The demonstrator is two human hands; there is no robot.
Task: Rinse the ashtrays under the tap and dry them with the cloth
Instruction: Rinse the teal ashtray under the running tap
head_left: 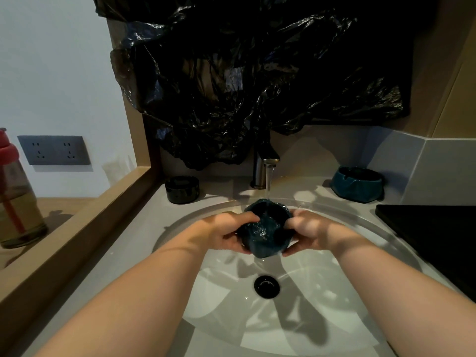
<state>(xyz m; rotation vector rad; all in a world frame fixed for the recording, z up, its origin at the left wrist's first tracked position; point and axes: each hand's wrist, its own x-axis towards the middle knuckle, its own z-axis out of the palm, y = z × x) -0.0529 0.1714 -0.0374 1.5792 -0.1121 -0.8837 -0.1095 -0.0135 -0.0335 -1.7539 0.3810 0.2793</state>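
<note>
1. While rinsing under the tap (264,166), busy with the first step: wetting the dark blue ashtray (265,228), held between the fingers of both hands, right under the falling water (268,185) and over the sink (334,318).
2. Left of the fingers and well apart: a black ashtray (182,189) on the counter (123,253). Most likely waiting for its turn.
3. Right of the fingers and well apart: a second blue ashtray (356,184), also on the counter. Cannot tell if wet or dry.
4. Next move, as a guess: turn the held ashtray to wet every side, tip the water out, then go for the cloth. No cloth plain to see. Maybe the dark flat thing (432,228) far right of the fingers, but cannot tell.
5. Left hand (226,234): reached out in front, curled round the left side of the held ashtray. Thumb (247,216) over the top edge, other fingers tucked under. A firm hold, not open at all.
6. Right hand (309,231): reached out the same way, curled round the right side. Thumb up near the rim, other fingers under the bottom. Also a snug hold, with water splashing just beside it.
</note>
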